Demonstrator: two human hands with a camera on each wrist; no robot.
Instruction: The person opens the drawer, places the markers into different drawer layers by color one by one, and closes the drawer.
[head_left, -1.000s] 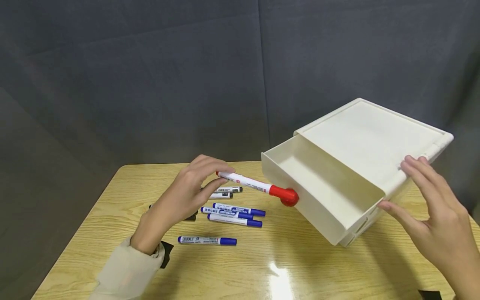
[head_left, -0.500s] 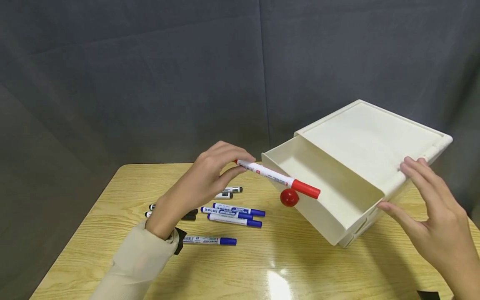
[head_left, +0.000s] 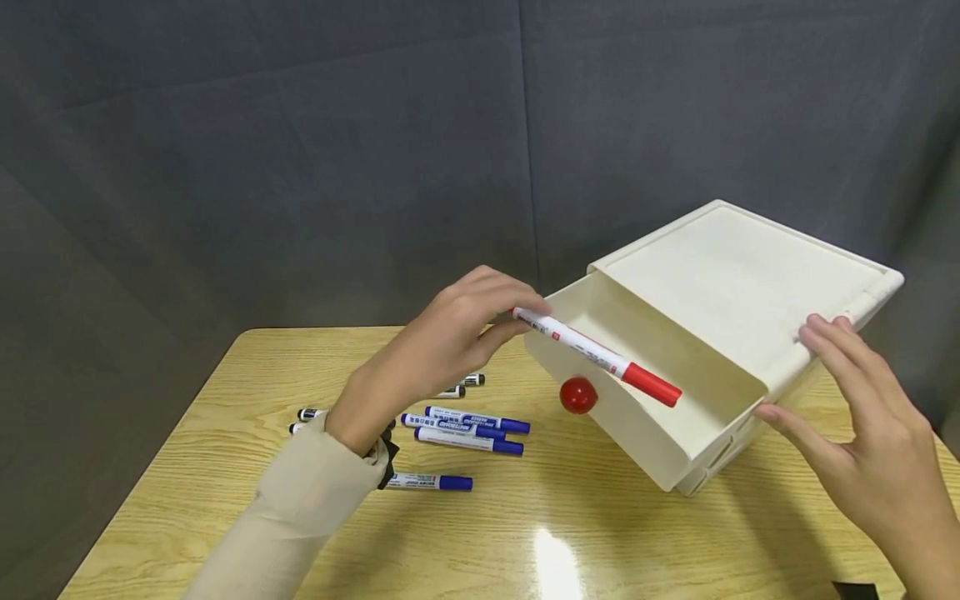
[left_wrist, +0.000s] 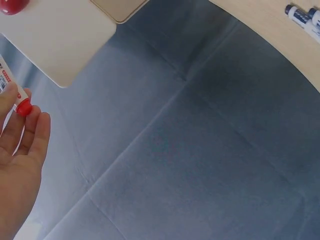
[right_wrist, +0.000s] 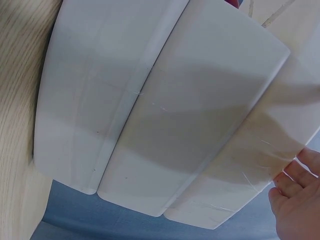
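Note:
My left hand [head_left: 457, 333] pinches a red whiteboard marker [head_left: 592, 352] by its tail end, between thumb and fingertips. The red cap points right and down, over the pulled-out drawer [head_left: 637, 433]. In the left wrist view the marker's red tail end [left_wrist: 24, 107] sticks out past the fingertips. A round red knob [head_left: 577, 396] is on the drawer's front. The drawer belongs to a cream plastic drawer box [head_left: 750, 287]. Along the box's right edge my right hand [head_left: 873, 417] rests, fingers extended over the top and thumb at the near side.
Several blue-capped markers [head_left: 468, 442] lie on the wooden table [head_left: 480, 550], one of them nearer me. Black-capped markers [head_left: 309, 414] lie left and behind, partly hidden by my left arm. A dark grey curtain [head_left: 337, 167] hangs behind the table.
My left hand has carried the red marker right and up, from before the knob to over the open drawer. The right hand and the box stay almost still.

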